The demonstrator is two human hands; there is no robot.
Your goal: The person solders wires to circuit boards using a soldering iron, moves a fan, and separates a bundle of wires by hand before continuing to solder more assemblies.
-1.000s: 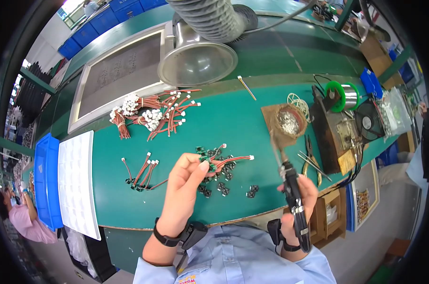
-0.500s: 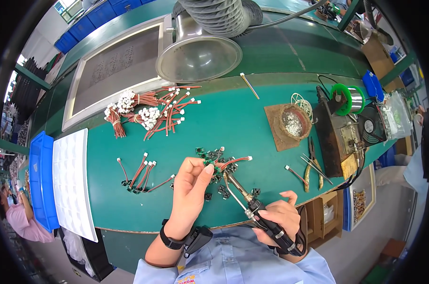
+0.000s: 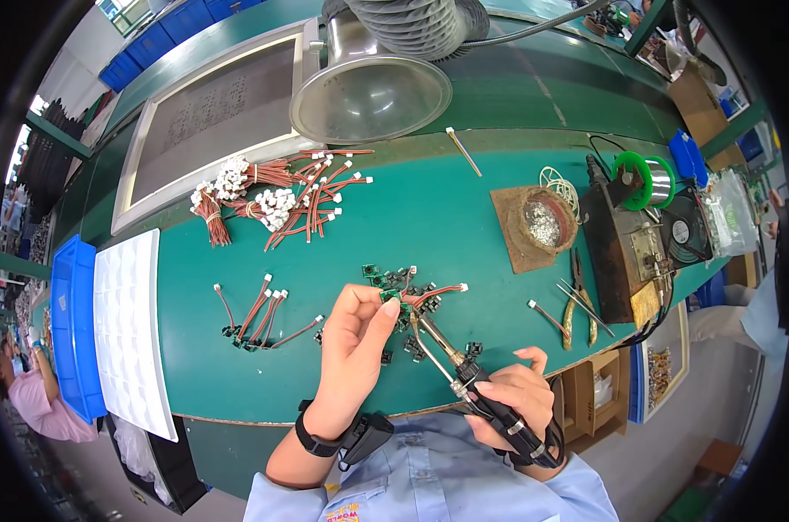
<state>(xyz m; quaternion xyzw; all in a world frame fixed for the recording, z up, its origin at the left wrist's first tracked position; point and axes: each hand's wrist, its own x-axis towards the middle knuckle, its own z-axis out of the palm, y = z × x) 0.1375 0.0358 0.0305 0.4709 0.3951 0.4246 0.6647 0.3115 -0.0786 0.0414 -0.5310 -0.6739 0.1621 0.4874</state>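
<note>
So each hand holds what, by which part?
Left hand: small green circuit board, pinched under thumb; edge unclear. Right hand: black metal-tipped soldering iron, by its handle.

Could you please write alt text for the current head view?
Someone's left hand holds a small green circuit board, while the right hand holds a soldering iron angled toward it. On the green bench lie red wires with white connectors and pliers.

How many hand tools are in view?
3: a black-handled soldering iron in the right hand, plus yellow-handled pliers and slim silver tweezers on the green benchtop at right. Others may be hidden.
</note>
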